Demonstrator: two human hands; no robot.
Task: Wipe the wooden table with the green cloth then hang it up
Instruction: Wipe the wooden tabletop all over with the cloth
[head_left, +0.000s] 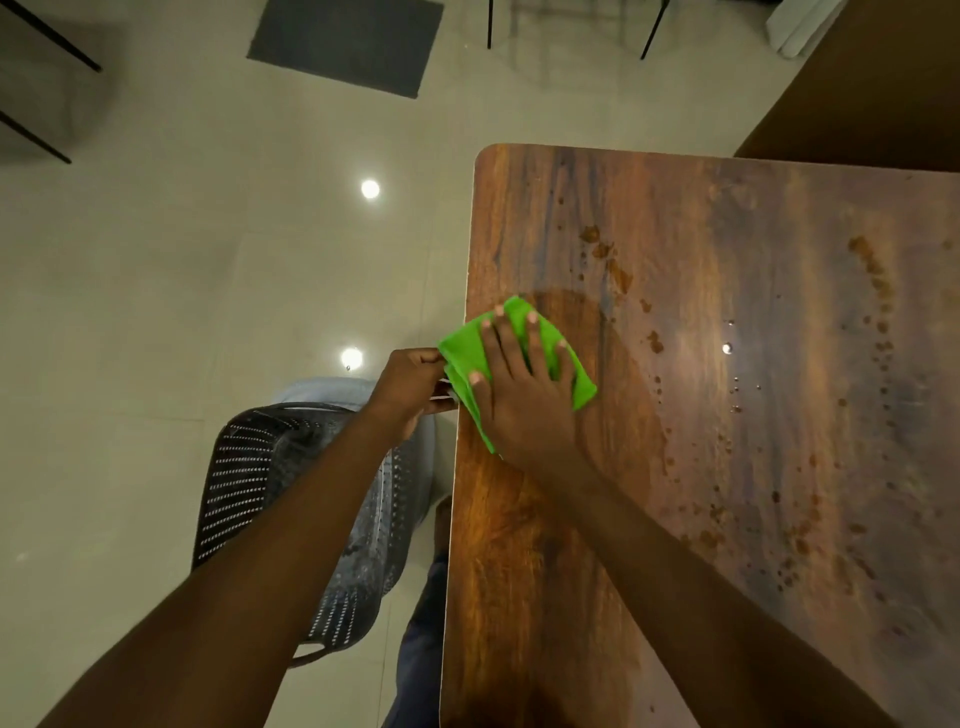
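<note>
A folded green cloth lies at the left edge of the wooden table, partly overhanging it. My right hand presses flat on the cloth with spread, straight fingers. Beside the table edge, my left hand is curled and touches the cloth's overhanging corner; its fingertips are hidden, so the grip is unclear. Brown stains and droplets are scattered across the tabletop to the right of the cloth.
A black perforated plastic chair stands on the tiled floor just left of the table, under my left arm. A dark mat lies on the floor farther off. Thin black furniture legs show at the top.
</note>
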